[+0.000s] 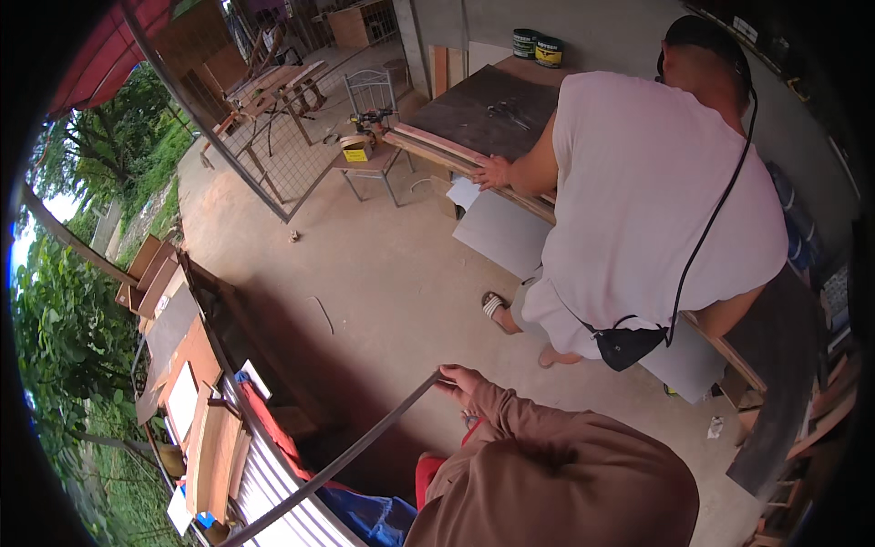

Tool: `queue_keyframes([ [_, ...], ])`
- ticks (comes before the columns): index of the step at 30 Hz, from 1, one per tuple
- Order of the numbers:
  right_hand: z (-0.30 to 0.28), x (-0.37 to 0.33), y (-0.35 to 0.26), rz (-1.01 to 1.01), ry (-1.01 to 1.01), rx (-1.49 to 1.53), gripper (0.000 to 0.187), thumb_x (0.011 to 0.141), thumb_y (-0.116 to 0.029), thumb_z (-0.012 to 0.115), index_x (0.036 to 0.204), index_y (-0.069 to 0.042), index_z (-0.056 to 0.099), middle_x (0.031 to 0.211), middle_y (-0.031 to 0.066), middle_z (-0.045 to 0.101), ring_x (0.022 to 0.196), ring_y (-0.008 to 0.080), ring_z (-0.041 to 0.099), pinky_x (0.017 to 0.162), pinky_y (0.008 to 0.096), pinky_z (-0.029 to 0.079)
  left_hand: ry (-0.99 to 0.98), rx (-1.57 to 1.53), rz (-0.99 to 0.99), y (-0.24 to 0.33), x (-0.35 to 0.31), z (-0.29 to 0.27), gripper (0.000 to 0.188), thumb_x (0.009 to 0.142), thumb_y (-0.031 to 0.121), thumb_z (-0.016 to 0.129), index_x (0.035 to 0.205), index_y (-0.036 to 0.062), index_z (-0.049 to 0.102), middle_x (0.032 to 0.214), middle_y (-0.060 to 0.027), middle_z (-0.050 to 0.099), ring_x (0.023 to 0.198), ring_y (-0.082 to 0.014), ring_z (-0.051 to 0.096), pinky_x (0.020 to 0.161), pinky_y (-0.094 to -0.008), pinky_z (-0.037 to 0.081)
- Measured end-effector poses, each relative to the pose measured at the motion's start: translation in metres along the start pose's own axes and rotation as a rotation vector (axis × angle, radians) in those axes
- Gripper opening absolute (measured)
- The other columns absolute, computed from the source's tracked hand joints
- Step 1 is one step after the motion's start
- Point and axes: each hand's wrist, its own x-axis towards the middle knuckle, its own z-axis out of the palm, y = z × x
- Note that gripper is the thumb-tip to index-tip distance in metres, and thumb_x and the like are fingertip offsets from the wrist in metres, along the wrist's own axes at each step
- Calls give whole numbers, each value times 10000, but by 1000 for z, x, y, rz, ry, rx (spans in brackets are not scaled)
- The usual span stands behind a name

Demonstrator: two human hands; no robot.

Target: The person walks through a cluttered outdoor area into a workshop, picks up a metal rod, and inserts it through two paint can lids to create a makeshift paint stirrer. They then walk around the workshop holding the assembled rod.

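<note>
My right hand (460, 381), at the end of a brown sleeve, is closed around the upper end of a long, thin grey strip (355, 447). The strip slants down to the left and runs out past the lower edge; its material is unclear. My left hand is out of view. Beneath the strip lie blue denim cloth (369, 512) and a pale corrugated sheet (287, 506). Ahead to the right, a person in a white sleeveless top (656, 201) leans over a dark-topped table (474, 105), one hand (493, 171) on its wood-edged side.
Boards and curved wood pieces (214, 456) are stacked at the left. A metal chair (371, 164) holds a yellow box (356, 149) and a power tool. Behind it stands a mesh gate (264, 137). Two cans (548, 53) sit on the far table. A thin curved piece (321, 313) lies on the concrete floor.
</note>
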Motion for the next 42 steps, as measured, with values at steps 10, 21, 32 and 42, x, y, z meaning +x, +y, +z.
queue_keyframes([
  [10,198,216,-137,-307,-46,-55,179,1048,-212,720,1102,-47,679,1111,79,694,1072,218,686,982,392,617,-13,736,101,-322,96,107,475,1025,333,709,1388,46,608,1244,-217,664,1156,-327,607,1088,-533,426],
  [21,234,381,-183,-535,382,246,163,1056,-155,697,1182,-64,649,1098,87,687,1013,233,688,927,440,618,-906,-300,-267,-632,203,567,449,1049,207,728,1312,121,375,1079,-117,674,982,-199,638,937,-410,569],
  [32,135,497,-167,-648,994,-1469,350,1010,-317,686,956,25,737,790,221,736,801,420,755,732,494,628,-1335,-663,-676,-711,9,965,404,954,-21,769,1209,35,460,1101,-224,752,1042,-317,752,954,-523,647],
  [42,286,532,-189,-492,1282,-1190,285,1089,-212,566,1080,60,651,903,152,660,834,270,683,788,410,641,-1615,-772,-919,-838,-58,1158,137,1118,141,577,1172,14,572,1204,-247,724,1045,-378,769,930,-489,662],
])
